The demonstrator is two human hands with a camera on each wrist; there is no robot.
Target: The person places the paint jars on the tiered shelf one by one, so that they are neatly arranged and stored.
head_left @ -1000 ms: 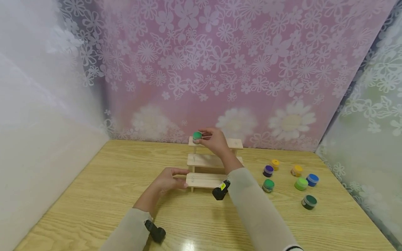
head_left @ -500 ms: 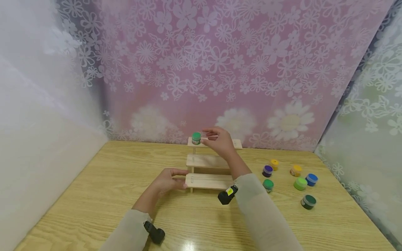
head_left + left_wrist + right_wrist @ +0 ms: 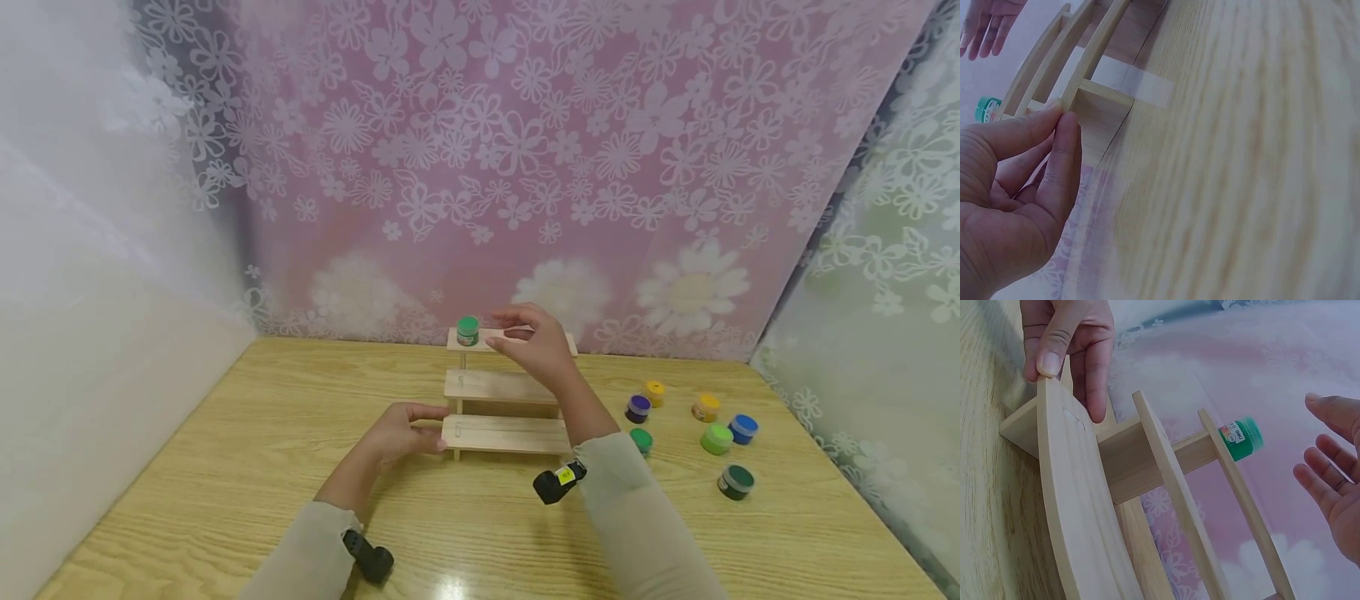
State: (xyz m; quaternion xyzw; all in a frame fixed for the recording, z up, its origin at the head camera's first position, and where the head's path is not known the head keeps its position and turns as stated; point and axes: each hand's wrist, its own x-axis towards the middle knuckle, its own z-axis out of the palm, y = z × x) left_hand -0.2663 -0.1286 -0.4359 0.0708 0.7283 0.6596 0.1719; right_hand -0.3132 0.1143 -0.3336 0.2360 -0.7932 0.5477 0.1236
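Note:
A three-tier wooden display stand (image 3: pixel 506 435) is upright on the table. On the left end of its top tier sits a small green-lidded paint jar (image 3: pixel 468 332), its label showing in the right wrist view. My left hand (image 3: pixel 405 431) pinches the left end of the lowest tier between thumb and fingers, seen closely in the left wrist view. Just right of the jar, my right hand (image 3: pixel 536 346) is held over the top tier, fingers parted and nothing between them. A gap separates its fingertips from the jar (image 3: pixel 1241 439).
Several more paint jars stand on the table to the right: purple (image 3: pixel 638 408), two yellow-orange ones (image 3: pixel 706 407), blue (image 3: pixel 743 428), light green (image 3: pixel 717 438), dark green (image 3: pixel 737 482) and a green one (image 3: pixel 641 442) partly behind the right sleeve. A flowered pink curtain (image 3: pixel 480 167) hangs behind the stand.
My right hand has let go of the green jar on the top tier and drawn away to the right. My left hand keeps its pinch on the lowest tier.

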